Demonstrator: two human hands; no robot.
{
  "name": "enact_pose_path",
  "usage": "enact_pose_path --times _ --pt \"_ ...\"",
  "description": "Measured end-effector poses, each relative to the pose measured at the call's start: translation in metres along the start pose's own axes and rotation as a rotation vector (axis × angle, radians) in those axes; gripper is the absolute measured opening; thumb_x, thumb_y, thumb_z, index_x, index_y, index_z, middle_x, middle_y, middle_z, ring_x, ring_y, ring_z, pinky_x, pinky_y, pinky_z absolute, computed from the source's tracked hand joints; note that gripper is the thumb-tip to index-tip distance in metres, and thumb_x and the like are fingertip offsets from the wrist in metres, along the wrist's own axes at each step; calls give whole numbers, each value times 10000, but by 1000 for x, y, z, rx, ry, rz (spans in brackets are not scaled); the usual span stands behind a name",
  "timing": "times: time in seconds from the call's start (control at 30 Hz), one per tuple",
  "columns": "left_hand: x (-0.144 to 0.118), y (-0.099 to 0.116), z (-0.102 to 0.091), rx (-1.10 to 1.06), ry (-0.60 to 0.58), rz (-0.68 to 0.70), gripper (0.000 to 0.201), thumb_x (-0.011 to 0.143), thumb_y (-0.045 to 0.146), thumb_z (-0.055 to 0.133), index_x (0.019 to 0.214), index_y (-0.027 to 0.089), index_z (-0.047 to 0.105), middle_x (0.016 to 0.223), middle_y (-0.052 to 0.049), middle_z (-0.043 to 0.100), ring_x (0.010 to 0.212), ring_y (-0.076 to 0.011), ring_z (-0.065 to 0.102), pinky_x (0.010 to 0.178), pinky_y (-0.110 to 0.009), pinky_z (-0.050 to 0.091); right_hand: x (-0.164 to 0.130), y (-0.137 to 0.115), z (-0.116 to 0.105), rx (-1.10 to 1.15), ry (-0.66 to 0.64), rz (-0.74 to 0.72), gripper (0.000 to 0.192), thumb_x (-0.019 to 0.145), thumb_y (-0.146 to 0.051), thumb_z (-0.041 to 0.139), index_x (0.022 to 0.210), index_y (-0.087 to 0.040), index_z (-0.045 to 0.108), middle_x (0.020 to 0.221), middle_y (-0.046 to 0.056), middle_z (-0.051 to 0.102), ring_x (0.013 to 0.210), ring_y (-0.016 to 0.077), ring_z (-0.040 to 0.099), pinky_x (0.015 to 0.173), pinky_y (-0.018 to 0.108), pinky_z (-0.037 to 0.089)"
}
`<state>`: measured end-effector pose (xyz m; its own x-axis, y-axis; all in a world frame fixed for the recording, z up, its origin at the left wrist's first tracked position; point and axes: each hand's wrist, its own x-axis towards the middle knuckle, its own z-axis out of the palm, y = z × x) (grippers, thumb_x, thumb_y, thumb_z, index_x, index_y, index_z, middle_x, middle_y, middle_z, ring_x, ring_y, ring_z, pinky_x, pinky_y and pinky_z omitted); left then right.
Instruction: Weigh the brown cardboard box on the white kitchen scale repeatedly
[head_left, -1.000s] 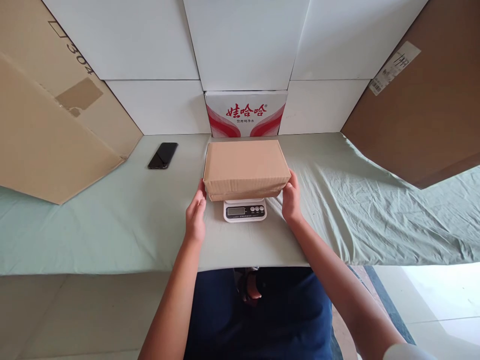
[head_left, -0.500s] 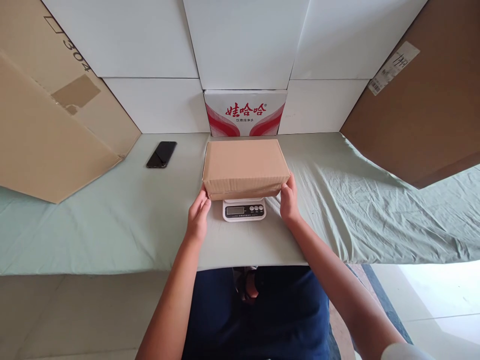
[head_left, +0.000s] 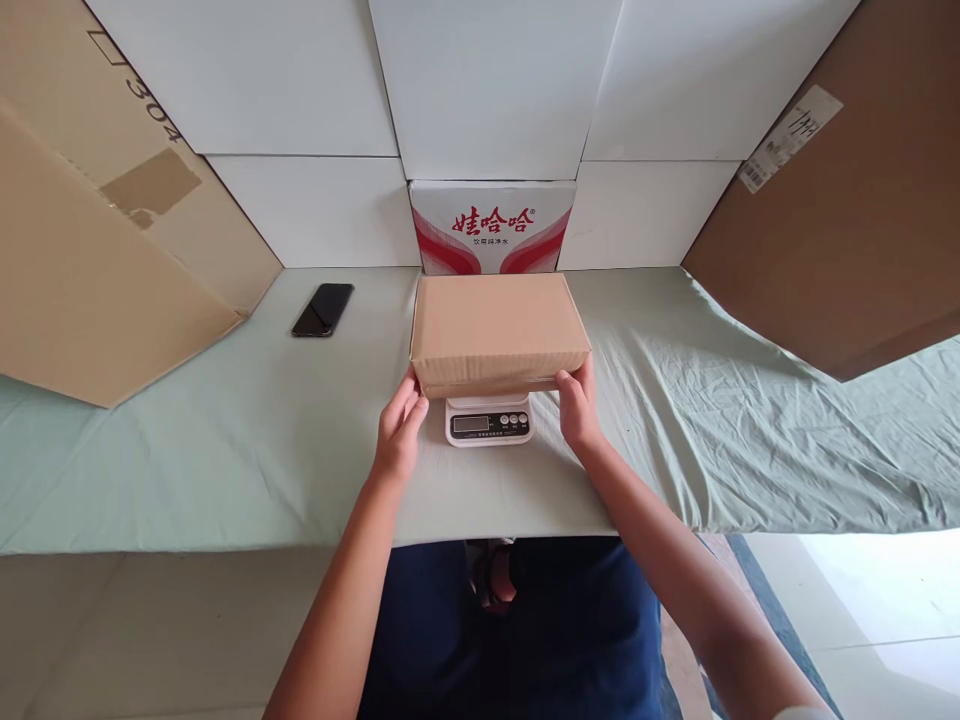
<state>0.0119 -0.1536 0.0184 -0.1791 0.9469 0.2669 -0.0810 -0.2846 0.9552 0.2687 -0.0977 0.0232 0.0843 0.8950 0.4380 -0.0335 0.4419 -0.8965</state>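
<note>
1. Since the earlier frame, the cardboard box (head_left: 499,320) has shifted slightly to the person's right and a touch farther away, both hands going with it; the scale under it looks unmoved.
2. Pale green cloth (head_left: 750,440) covers the table, with white panels (head_left: 480,90) behind and large brown cardboard (head_left: 847,230) at the right.
3. At the back stands a red-and-white carton (head_left: 491,228), just beyond the box.
4. The box sits over the scale, hiding most of its platform; whether it bears fully on it or is partly held up cannot be told.
5. Left hand (head_left: 397,425) and right hand (head_left: 579,408) grip the box's lower near corners, the right thumb against the front face.
6. The white scale (head_left: 489,440) shows only its front panel.
7. A dark phone (head_left: 322,310) lies to the left, untouched.
8. On the small display (head_left: 471,424) no figure is legible. As I judge it, placing is nearly done; letting go is not.
</note>
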Motion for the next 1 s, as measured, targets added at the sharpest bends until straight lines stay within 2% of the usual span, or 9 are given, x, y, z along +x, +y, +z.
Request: enact_pose_path --times 0.1,0.23,0.33,0.4,0.5,0.6,0.83,1.0 --pt "21 8 1 -34 -48 21 500 864 292 666 1356 201 650 1466 -126 654 1465 -347 517 1228 -509 405 23 -2 1 -31 27 -104 632 888 -524 576 1471 -315 454 1533 75 519 1434 332 480 1226 549 400" --pt "75 7 4 -79 -123 60 509 746 202 663 1255 208 676 1428 -100 678 1471 -330 506 1227 -467 385 72 5 13 -82 1 -220 651 859 -534 579 1462 -321 453 1525 62 514 1482 334 415 1259 558 346" --pt "112 -8 11 -74 -88 35 511 718 241 656 1229 228 682 1433 -80 677 1476 -323 491 1199 -422 399 99 26 28 -57 1 -144 556 857 -407 507 1409 -341 489 1461 37 565 1413 295 458 1249 530 352" --pt "125 -21 14 -63 -76 19 522 715 260 643 1235 233 678 1444 -82 670 1464 -329 499 1162 -407 428 106 41 35 -42 22 -55 587 794 -334 485 1381 -328 505 1412 30 595 1350 282 480 1230 517 366" --pt "130 -37 14 -71 -85 28 568 721 271 632 1287 243 660 1471 -79 649 1463 -321 501 1140 -383 437 105 58 39 -46 47 44 633 699 -289 478 1329 -306 534 1304 29 644 1251 280 504 1182 510 399" --pt "128 -46 12 -75 -98 32 615 715 249 609 1329 242 643 1476 -73 645 1452 -310 513 1144 -379 437 103 64 37 -54 25 72 605 673 -278 478 1272 -302 561 1213 26 674 1208 280 507 1142 487 419" --pt "131 -50 11 -91 -154 24 729 673 188 545 1399 229 606 1540 -61 594 1441 -293 523 1167 -393 426 107 67 34 -52 32 109 566 671 -243 503 1231 -297 565 1149 18 668 1105 268 501 1087 477 432" --pt "132 -50 12 -96 -152 10 773 659 195 544 1430 228 586 1549 -57 587 1442 -296 520 1179 -405 420 106 70 34 -59 50 95 503 669 -236 522 1166 -298 567 1125 13 645 1066 256 501 1043 444 447"
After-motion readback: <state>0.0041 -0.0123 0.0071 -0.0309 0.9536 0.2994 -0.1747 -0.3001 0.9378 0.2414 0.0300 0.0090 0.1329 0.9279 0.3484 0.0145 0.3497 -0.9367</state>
